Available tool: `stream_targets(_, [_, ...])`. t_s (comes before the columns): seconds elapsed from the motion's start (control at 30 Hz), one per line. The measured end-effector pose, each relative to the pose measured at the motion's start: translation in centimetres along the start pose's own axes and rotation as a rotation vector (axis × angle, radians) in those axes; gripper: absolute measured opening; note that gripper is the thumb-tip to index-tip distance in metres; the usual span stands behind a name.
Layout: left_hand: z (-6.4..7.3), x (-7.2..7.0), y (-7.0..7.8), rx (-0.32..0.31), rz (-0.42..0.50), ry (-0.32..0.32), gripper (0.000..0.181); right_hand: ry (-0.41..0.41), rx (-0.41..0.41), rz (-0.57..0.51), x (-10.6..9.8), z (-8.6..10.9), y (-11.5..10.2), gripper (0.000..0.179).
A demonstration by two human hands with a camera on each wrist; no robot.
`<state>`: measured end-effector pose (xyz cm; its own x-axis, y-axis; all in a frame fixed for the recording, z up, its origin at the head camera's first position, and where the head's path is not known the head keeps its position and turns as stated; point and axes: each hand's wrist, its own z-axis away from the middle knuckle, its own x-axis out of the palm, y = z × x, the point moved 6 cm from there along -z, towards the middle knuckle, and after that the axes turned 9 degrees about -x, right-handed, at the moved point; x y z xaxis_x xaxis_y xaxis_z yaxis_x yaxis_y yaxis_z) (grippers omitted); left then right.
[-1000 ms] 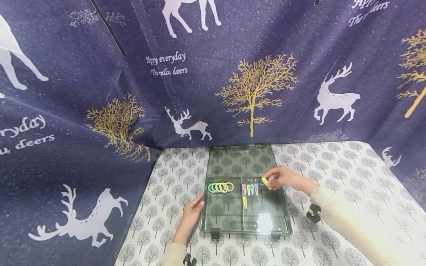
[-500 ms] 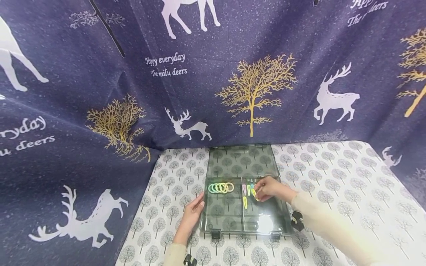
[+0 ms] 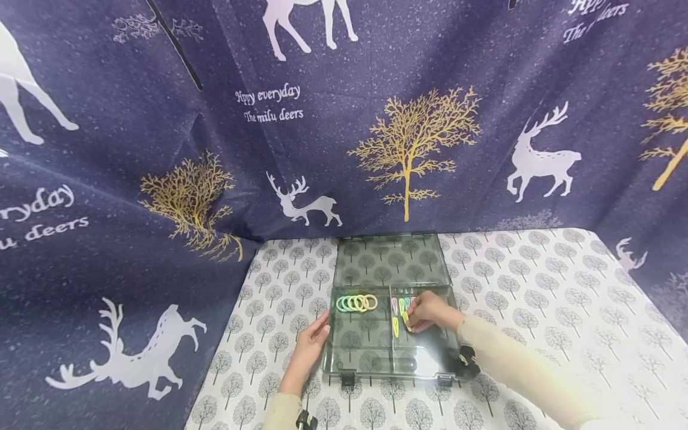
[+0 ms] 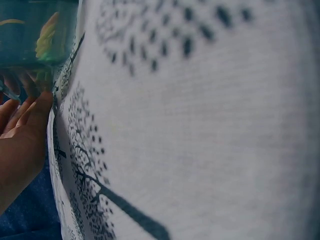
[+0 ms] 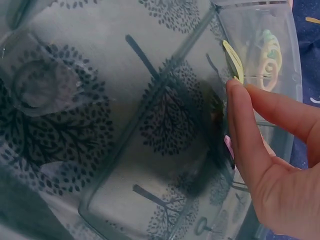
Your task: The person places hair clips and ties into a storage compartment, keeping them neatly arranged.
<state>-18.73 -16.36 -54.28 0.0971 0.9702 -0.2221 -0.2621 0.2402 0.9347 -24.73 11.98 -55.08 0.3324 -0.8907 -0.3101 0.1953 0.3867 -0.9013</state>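
Observation:
My right hand pinches a yellow snap hair clip low over the right side of a clear grey-green plastic box. Just left of it a yellow clip lies against the divider. Behind sits a row of clips, with a pink clip, a yellow-green clip and a blue clip showing; my fingers partly cover the row's right end. In the right wrist view, fingertips and thumb meet near a yellow clip. My left hand rests its extended fingers against the box's left side.
Overlapping pastel hair ties lie in a row in the box's left rear compartment. The transparent lid lies folded back behind the box. A tree-print cloth covers the table, and a dark blue deer-print curtain hangs behind.
My right hand has carried the yellow clip leftward and down from the box's right rear to beside the yellow clip at the divider. The left hand has stayed in place.

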Motion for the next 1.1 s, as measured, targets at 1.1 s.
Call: stream_targets(1.1, [-1.9,0.2,-2.6,0.017,0.003,0.008,0.046,0.032,0.016,0.001,0.4,0.3,0.4,0.015])
